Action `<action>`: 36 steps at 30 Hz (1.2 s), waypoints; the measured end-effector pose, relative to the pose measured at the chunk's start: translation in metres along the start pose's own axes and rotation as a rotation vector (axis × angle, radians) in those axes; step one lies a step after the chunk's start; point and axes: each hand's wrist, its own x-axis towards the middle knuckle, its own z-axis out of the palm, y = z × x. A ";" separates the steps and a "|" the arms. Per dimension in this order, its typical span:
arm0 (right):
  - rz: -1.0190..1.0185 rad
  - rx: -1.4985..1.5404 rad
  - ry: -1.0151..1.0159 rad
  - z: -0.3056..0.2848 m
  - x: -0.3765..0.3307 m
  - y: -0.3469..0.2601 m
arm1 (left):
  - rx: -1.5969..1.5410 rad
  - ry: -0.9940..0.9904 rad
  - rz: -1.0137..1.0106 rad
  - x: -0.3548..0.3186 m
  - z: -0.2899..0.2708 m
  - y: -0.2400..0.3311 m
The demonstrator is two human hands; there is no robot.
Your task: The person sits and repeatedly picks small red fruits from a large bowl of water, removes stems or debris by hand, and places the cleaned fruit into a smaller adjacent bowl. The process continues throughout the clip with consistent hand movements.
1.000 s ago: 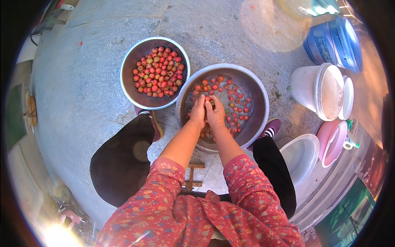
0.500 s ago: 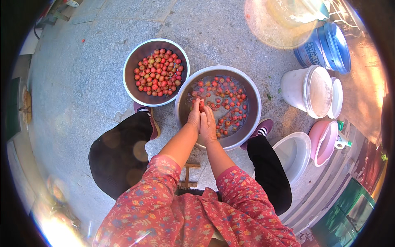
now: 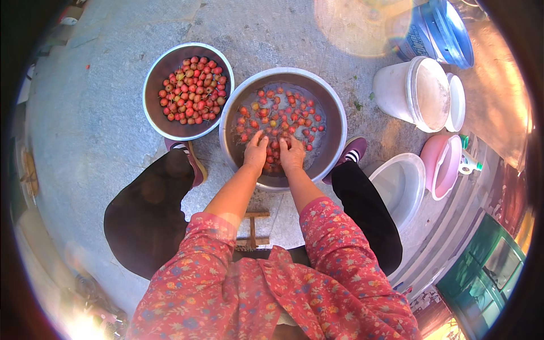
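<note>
1. Small red fruits (image 3: 263, 112) lay loose in shallow water inside a wide metal basin (image 3: 334, 136), scattered across its middle and toward its near side, a few of them yellowish.
2. From where I stood, the person's left hand (image 3: 256, 154) reached into that basin near its front rim, its fingers bent downward among the fruits.
3. The right hand (image 3: 292, 157) was in the same basin, near the left one but apart from it, and several fruits showed in the gap between the two.
4. The fingers of both hands curved down and their undersides were hidden from me, so I could not tell whether either hand had closed on a fruit.
5. A smaller metal bowl (image 3: 152, 102) stood on the grey ground (image 3: 102, 124), just beside the basin on its left. It held a heap of similar fruits (image 3: 192, 89), mostly red with some brownish ones.
6. Black trousers (image 3: 150, 218) and red floral sleeves (image 3: 209, 243) clothed the person, whose purple left shoe (image 3: 198, 170) and right shoe (image 3: 354, 152) flanked the basin. Some wooden bars (image 3: 253, 241) showed between the legs.
7. Over to the right I saw a blue bucket (image 3: 430, 34), a white bucket (image 3: 394, 93), a pink basin (image 3: 428, 156) and a pale oval tub (image 3: 399, 181).
</note>
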 end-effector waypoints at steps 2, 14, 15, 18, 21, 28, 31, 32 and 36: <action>0.058 0.380 -0.143 0.016 -0.008 -0.016 | -0.271 -0.114 -0.185 0.000 0.003 -0.003; 0.142 0.599 -0.174 -0.017 0.011 -0.031 | -0.715 -0.231 -0.413 -0.051 0.031 0.064; 0.036 0.613 -0.195 -0.016 0.002 -0.036 | -0.831 -0.252 -0.418 -0.038 0.030 0.048; -0.089 0.625 -0.270 -0.010 -0.034 -0.053 | -0.838 -0.132 -0.436 -0.026 0.006 0.056; -0.323 0.436 -0.200 0.003 -0.049 -0.066 | -0.942 -0.220 -0.315 -0.015 -0.013 0.040; -0.207 0.015 0.036 -0.019 -0.001 -0.005 | -0.546 -0.285 -0.256 -0.057 0.013 0.074; 0.025 -0.029 0.284 -0.023 -0.006 -0.007 | -0.405 -0.071 0.091 -0.022 0.009 0.029; 0.023 -0.073 0.277 -0.015 -0.007 0.000 | -0.258 -0.037 0.081 -0.008 0.003 0.012; 0.078 -0.061 0.021 0.006 -0.012 -0.001 | -0.125 0.016 -0.155 -0.008 0.002 0.010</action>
